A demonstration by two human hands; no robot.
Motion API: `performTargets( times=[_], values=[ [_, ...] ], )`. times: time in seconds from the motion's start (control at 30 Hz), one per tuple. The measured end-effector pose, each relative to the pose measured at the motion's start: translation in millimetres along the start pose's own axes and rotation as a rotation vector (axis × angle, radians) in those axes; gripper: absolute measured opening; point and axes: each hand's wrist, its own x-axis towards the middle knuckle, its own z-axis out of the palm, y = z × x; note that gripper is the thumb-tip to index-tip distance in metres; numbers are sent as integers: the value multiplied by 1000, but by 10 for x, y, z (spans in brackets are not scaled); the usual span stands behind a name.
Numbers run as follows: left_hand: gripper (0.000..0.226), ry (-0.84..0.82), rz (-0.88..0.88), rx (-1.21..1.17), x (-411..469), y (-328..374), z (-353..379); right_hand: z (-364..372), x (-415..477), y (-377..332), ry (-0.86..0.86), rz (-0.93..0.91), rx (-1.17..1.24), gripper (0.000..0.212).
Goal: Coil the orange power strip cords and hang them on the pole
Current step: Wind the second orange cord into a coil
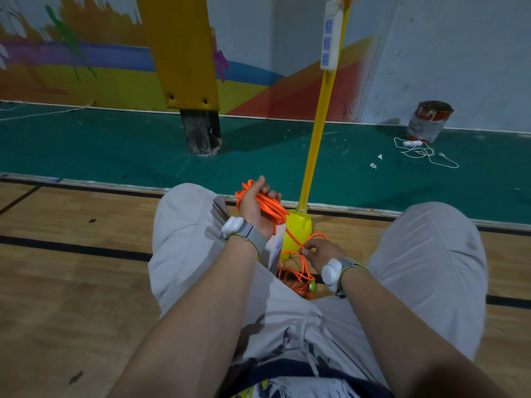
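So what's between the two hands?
Head view: orange cord runs from the left hand to the right hand, across the yellow pole base.

Between 2 raised knees (184, 202), the yellow pole base (298, 225) and loose orange cord (298, 278) crowd the wooden floor (71, 277). Green floor (115, 150) lies open between the yellow pole (316, 139) and the padded post (184, 53).

No legible text; paint can (429, 120) label too blurred.

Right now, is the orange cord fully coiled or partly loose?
Partly loose. The left hand grips bundled loops of orange cord; the right hand pinches a strand, with more tangled on the floor.
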Motion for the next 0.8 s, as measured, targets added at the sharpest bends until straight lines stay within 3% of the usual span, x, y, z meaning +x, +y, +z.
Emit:
performTargets(
  times=[0.17,0.33,0.5,0.63,0.8],
  values=[
    [14,52,79,60,60,-60,-13,-21,-77,-87,27,-83,-111,33],
    [21,37,198,412,24,-169,-84,-72,-180,-192,164,-192,-131,32],
    [14,10,285,576,-4,-263,-106,-93,-254,-284,338,-355,-37,41],
    [17,19,262,657,13,-309,-141,-156,-323,-324,484,-539,23,34],
    [19,-36,221,776,22,-320,-190,-194,-430,-385,532,-585,77,33]
  ],
)
